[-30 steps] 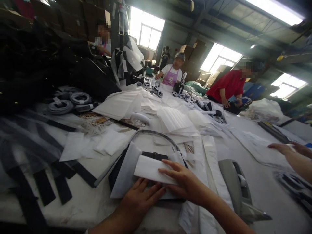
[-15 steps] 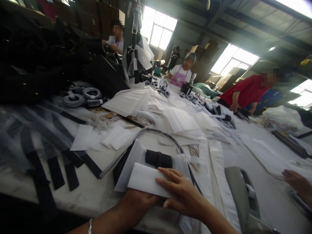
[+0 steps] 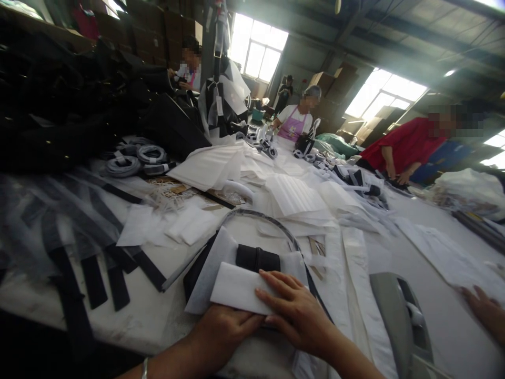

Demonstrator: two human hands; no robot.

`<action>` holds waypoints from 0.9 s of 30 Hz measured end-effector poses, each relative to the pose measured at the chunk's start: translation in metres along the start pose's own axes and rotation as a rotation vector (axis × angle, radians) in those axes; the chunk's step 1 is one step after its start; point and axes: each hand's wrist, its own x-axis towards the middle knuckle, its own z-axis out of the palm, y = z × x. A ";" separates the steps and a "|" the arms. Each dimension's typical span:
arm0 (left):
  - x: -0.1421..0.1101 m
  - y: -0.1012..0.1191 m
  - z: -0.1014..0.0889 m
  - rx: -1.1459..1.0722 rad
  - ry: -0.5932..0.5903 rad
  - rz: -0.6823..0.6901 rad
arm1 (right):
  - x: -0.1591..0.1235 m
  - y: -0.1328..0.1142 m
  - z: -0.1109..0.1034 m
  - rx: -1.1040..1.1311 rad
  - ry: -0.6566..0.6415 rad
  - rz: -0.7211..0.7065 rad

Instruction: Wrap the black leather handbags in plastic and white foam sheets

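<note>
My right hand (image 3: 294,310) lies flat with fingers stretched over a folded white foam sheet (image 3: 236,289) near the table's front edge. My left hand (image 3: 221,329) sits just under that sheet's near edge, fingers tucked beneath it and mostly hidden. The sheet rests on a black bag part (image 3: 257,258) wrapped in white paper (image 3: 213,263). A thin black strap loop (image 3: 260,218) arcs behind it.
Stacks of white sheets (image 3: 292,197) cover the table's middle. Black straps (image 3: 94,279) in clear plastic lie left, coiled grey webbing (image 3: 136,158) behind. A grey curved piece (image 3: 398,316) sits right. Another person's hand (image 3: 485,310) rests at far right. Several people work further along.
The view shifted, uncovering the black part above the sheet. My left hand slid under the sheet's near edge. The other person's hand at right drew back toward the frame edge.
</note>
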 end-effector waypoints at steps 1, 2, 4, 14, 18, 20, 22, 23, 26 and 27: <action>0.000 0.000 0.000 -0.007 -0.003 -0.004 | -0.001 0.000 0.001 -0.009 0.011 -0.013; 0.000 0.001 -0.001 -0.011 0.001 -0.007 | -0.002 0.000 0.002 -0.018 0.016 -0.025; 0.000 0.002 -0.002 -0.005 0.032 -0.003 | -0.002 -0.001 0.001 -0.033 0.002 -0.043; -0.002 0.000 -0.012 0.158 0.174 0.170 | -0.004 0.006 0.013 0.008 0.030 -0.068; -0.005 0.006 -0.033 0.205 0.277 0.327 | -0.007 0.006 0.016 0.021 0.045 -0.057; 0.000 0.014 -0.045 0.199 0.302 0.349 | -0.008 0.005 0.015 0.031 0.049 -0.049; 0.009 0.021 -0.053 0.192 0.280 0.296 | -0.008 0.002 0.013 0.052 0.059 -0.043; 0.015 0.023 -0.053 0.195 0.236 0.241 | -0.008 0.001 0.012 0.069 0.071 -0.040; 0.027 0.019 -0.044 0.213 0.017 0.061 | -0.006 -0.003 0.011 0.151 0.138 -0.036; 0.027 0.016 -0.039 0.224 -0.054 0.039 | -0.005 -0.003 0.012 0.188 0.166 -0.035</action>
